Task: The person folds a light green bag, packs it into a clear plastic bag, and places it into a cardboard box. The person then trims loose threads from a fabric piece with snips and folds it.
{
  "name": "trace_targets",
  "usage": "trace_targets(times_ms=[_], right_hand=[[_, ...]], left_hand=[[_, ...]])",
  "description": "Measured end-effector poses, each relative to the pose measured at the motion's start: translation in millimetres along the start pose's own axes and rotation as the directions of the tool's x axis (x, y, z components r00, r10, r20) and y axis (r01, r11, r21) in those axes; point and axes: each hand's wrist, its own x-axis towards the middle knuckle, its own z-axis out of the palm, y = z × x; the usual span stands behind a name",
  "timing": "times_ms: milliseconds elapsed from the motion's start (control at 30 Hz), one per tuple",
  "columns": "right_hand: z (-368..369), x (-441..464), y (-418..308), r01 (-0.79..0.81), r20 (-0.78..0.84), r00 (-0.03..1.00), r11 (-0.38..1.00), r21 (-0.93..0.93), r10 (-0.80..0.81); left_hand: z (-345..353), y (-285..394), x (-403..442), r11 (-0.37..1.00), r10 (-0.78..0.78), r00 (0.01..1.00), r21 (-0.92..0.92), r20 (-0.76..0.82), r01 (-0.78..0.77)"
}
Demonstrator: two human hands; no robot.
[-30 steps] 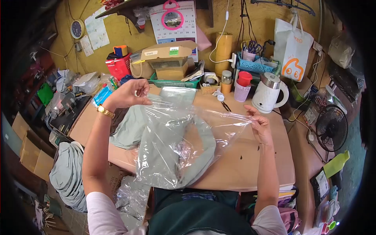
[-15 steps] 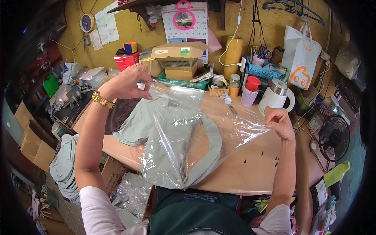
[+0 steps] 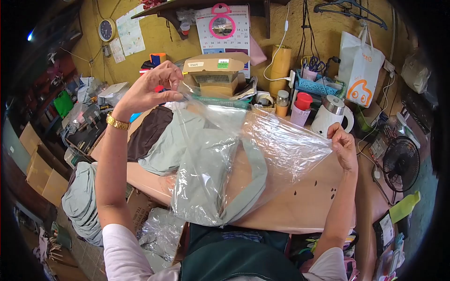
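Note:
A large clear plastic bag (image 3: 290, 145) is stretched between my two hands above the table. My left hand (image 3: 157, 86), with a gold watch on its wrist, pinches the bag's upper left edge. My right hand (image 3: 343, 143) grips the bag's right corner, fingers closed on the film. Behind the film lies a pale grey-green cloth bag (image 3: 197, 182), its long strap (image 3: 258, 178) curving to the right; whether it is inside the plastic or under it, I cannot tell. Further left on the table are more grey-green cloth (image 3: 164, 150) and a dark brown cloth (image 3: 149, 131).
Along the back stand a cardboard box (image 3: 215, 77), a blue basket (image 3: 318, 84), a pink cup (image 3: 300, 114) and a white kettle (image 3: 330, 117). A black fan (image 3: 401, 164) is at the right. Folded grey-green cloth (image 3: 83, 206) and a box of plastic film (image 3: 161, 234) sit lower left.
Both hands have risen slightly, the right one also moving outward. The plastic bag is pulled higher and tauter between them. The cloth bag stays in nearly the same place.

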Motion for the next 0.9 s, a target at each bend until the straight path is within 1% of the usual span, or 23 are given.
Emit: trace_targets(times_ms=[33,100,133,200,233,267,300,333,367,433,467,500,533,567,633,667,700,733,767,800,833,867,900], right_hand=[[1.0,-2.9,5.5,-0.002,-0.002,1.0,1.0,-0.001,0.002],[4.4,-8.6,16.7,-0.015,-0.047,0.999,0.994,0.111,0.02],[7.5,-11.5,21.0,-0.016,-0.048,0.999,0.994,0.11,0.022],[16.5,-16.4,29.2,-0.034,-0.122,0.991,0.979,0.201,0.059],[23.0,-16.4,32.3,0.013,-0.138,0.99,0.965,0.262,0.024],[31.4,-15.0,34.2,0.012,-0.141,0.99,0.965,0.263,0.026],[48.2,-8.9,31.7,0.113,-0.242,0.97,0.89,0.442,-0.003],[59.9,-3.9,30.1,0.227,-0.346,0.938,0.775,0.59,-0.011],[63.3,0.2,30.1,0.23,-0.35,0.937,0.775,0.589,-0.012],[66.8,6.0,31.0,0.267,-0.286,0.957,0.54,0.798,-0.05],[70.4,9.2,30.7,0.268,-0.259,0.963,0.403,0.875,-0.078],[84.4,14.4,19.4,0.26,-0.329,0.944,0.63,0.732,-0.007],[102.7,17.6,8.7,0.204,-0.378,0.926,0.822,0.531,0.015],[122.3,21.0,-2.6,0.12,-0.431,0.902,0.949,0.291,0.018],[163.5,22.6,-30.1,-0.114,-0.34,0.932,0.991,0.068,0.13],[173.3,22.3,-30.3,-0.14,-0.271,0.954,0.99,-0.022,0.129],[179.8,21.9,-29.4,-0.16,-0.201,0.97,0.981,-0.112,0.136],[185.3,22.5,-24.6,-0.167,-0.207,0.968,0.98,-0.112,0.142],[190.0,23.9,-16.3,-0.136,-0.231,0.962,0.989,0.056,0.146],[192.6,24.1,-10.1,-0.096,-0.253,0.955,0.97,0.223,0.152],[192.0,22.4,-7.3,-0.098,-0.256,0.954,0.97,0.224,0.156],[188.6,20.7,-5.3,-0.077,-0.321,0.939,0.985,0.151,0.123],[183.3,19.6,-3.2,-0.06,-0.382,0.92,0.995,0.074,0.084]], left_hand=[[2.8,1.4,0.4,1.0,0.001,1.0,-0.003,0.002,-0.001],[9.0,4.5,1.1,0.976,-0.093,0.992,0.191,-0.084,0.108],[11.4,2.5,1.4,0.976,-0.093,0.992,0.19,-0.083,0.108],[21.3,-8.8,1.5,0.941,-0.026,0.982,0.326,-0.185,0.086],[31.0,-15.9,2.7,0.942,-0.026,0.983,0.325,-0.183,0.086],[44.6,-23.3,5.9,0.993,-0.039,0.947,-0.117,-0.318,0.001],[56.3,-22.8,9.9,0.942,-0.075,0.925,-0.332,-0.372,-0.057],[67.7,-21.0,14.3,0.842,-0.11,0.899,-0.52,-0.424,-0.142],[81.9,-15.8,18.2,0.532,-0.111,0.906,-0.794,-0.409,-0.293],[106.5,0.6,21.4,0.115,-0.106,0.914,-0.918,-0.392,-0.381],[116.5,10.5,21.6,0.218,-0.118,0.936,-0.928,-0.331,-0.301],[127.7,22.2,22.2,0.317,-0.136,0.953,-0.923,-0.271,-0.217],[142.0,39.5,23.9,0.522,-0.16,0.967,-0.848,-0.2,-0.089],[156.7,55.8,26.8,0.696,-0.195,0.971,-0.717,-0.137,0.039],[184.3,74.9,29.3,0.774,-0.185,0.983,-0.614,0.016,0.155],[200.3,76.4,30.6,0.77,-0.181,0.983,-0.618,0.022,0.156],[212.3,78.5,33.4,0.817,-0.106,0.991,-0.575,-0.08,0.041],[217.8,79.2,31.2,0.741,-0.139,0.989,-0.668,-0.047,0.072],[221.9,81.5,29.3,0.653,-0.173,0.985,-0.75,-0.015,0.103],[220.4,84.3,26.1,0.651,-0.175,0.985,-0.752,-0.01,0.108],[217.9,84.7,21.6,0.773,-0.232,0.973,-0.606,0.0,0.184],[216.0,84.0,17.6,0.863,-0.285,0.958,-0.437,-0.004,0.255],[218.1,80.0,10.9,0.863,-0.282,0.959,-0.439,-0.004,0.251]])
